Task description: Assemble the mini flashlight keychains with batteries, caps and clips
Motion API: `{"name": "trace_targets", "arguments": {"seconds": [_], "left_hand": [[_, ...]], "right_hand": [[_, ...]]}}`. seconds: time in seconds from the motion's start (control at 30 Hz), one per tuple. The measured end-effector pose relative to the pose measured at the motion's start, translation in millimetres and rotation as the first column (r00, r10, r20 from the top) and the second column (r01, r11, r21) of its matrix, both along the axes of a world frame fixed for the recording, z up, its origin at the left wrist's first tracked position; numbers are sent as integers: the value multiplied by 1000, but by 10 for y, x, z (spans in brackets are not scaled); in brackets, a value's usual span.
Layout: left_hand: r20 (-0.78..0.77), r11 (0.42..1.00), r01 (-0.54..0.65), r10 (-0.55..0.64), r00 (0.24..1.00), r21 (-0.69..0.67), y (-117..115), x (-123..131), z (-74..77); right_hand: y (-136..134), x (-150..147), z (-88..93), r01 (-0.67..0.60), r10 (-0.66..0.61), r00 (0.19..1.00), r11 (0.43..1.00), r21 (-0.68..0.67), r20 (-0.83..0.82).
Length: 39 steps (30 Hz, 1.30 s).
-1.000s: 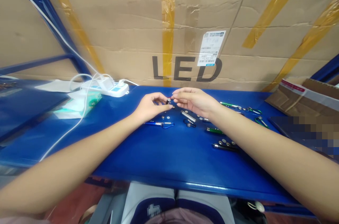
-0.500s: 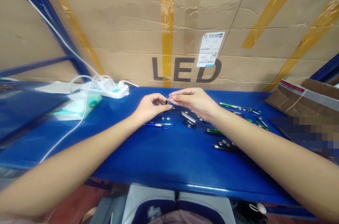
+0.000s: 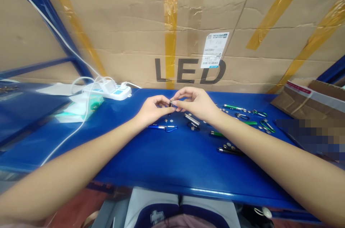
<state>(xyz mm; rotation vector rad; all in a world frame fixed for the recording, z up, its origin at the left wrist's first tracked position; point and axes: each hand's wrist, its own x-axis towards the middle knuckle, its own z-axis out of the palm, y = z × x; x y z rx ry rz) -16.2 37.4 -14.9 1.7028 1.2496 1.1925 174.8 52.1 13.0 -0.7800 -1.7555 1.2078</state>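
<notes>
Left hand (image 3: 153,108): thumb and fingertips pinched together, the gap only as wide as the small black cylinder with a bright, metallic-looking end (image 3: 170,104) between them. Cylinder smooth and slim; long axis near upright, slight lean, bright end uppermost. Lower part passes behind the thumb (far end mostly hidden).

Right hand (image 3: 195,103): thumb and fingers bunched at the cylinder's top; cannot tell whether this grip has hold of anything.

Just nearer the wearer than the left grip: flat, round, silvery discs (image 3: 171,121) and a glossy blue pen-shaped tube (image 3: 156,126) with a thin blue clip loop (image 3: 171,128). Right of the left grip, below the right: a brushed-looking silver tube (image 3: 192,119), lying aslant. Beneath both grips, a smooth, shiny blue counter (image 3: 167,163); beyond them, creased brown cardboard (image 3: 129,30).
</notes>
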Motion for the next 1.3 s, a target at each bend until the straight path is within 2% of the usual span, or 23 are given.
{"name": "trace_targets", "arguments": {"seconds": [0.2, 0.47, 0.77, 0.93, 1.07, 1.2, 1.3], "left_hand": [[15, 1000, -6, 6, 1000, -4, -18, 15, 10], [28, 1000, -3, 3, 1000, 11, -2, 1, -22], [16, 998, 21, -22, 1000, 62, 1, 0, 1], [-14, 998, 14, -13, 1000, 68, -7, 3, 1], [-76, 996, 9, -2, 997, 90, -34, 16, 14], [-125, 995, 17, -4, 992, 101, -56, 26, 16], [-150, 995, 39, -25, 988, 95, -57, 23, 1]], "right_hand": [[-22, 10, -7, 4, -19, 994, 990, 143, 105], [-37, 16, -46, 30, -78, 981, 965, 259, 178], [-30, 51, -6, -45, -64, 964, 916, 398, 257], [-41, 18, -24, -8, -98, 962, 923, 386, 254], [-17, 8, -32, 7, -92, 957, 956, 294, 276], [1, 36, 14, -42, -17, 957, 980, 196, 290], [-9, 67, 68, -77, -10, 936, 969, 234, 352]]}}
